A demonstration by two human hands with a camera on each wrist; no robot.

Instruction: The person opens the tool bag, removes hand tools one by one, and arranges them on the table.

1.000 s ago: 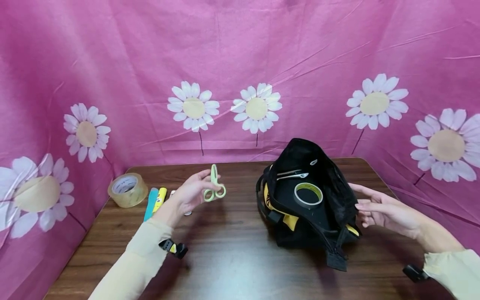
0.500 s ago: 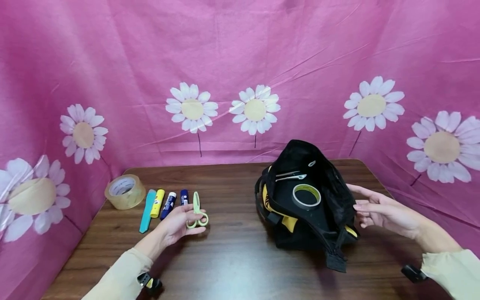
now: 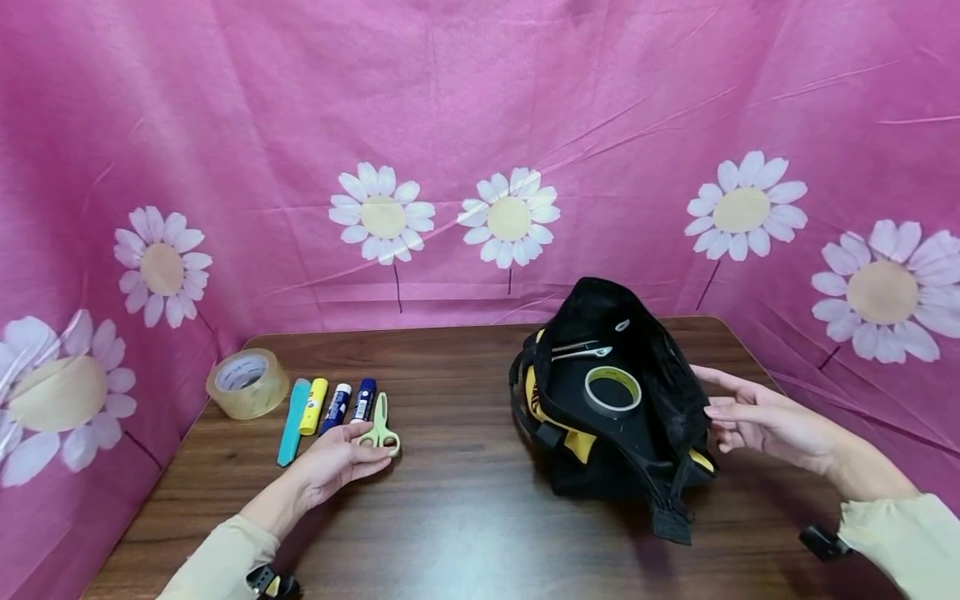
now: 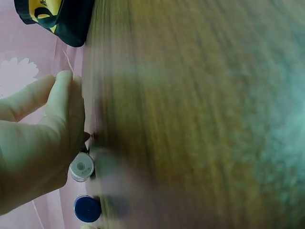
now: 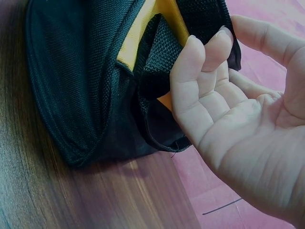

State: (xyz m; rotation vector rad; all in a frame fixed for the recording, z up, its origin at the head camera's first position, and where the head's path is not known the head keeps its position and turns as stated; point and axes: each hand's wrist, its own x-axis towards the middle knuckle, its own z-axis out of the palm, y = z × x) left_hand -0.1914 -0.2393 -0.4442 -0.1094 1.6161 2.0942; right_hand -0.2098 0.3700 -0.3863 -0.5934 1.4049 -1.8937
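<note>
My left hand (image 3: 330, 468) pinches the pale green scissors (image 3: 381, 419) by their handles, low over the table, blades pointing away. Just beyond lie two blue glue sticks (image 3: 363, 402), one with a white cap. In the left wrist view the scissors are hidden behind the fingers (image 4: 62, 98). On the right stands an unzipped black and yellow bag (image 3: 581, 479). My right hand (image 3: 783, 432) holds its right-hand edge, thumb and curled fingers at the fabric in the right wrist view. Inside the bag are a yellow-green tape roll (image 3: 611, 412) and a white-handled box cutter (image 3: 592, 353).
At the table's left edge sits a large clear packing-tape roll (image 3: 258, 404). Between it and the glue sticks lie a flat teal strip-like item (image 3: 292, 429) and a yellow stick (image 3: 313, 407). A pink daisy-print cloth (image 3: 450, 108) hangs behind the wooden table (image 3: 465, 500).
The left hand has carried the scissors left and down to the table beside the glue sticks, which came into view. The right hand stays at the bag's edge.
</note>
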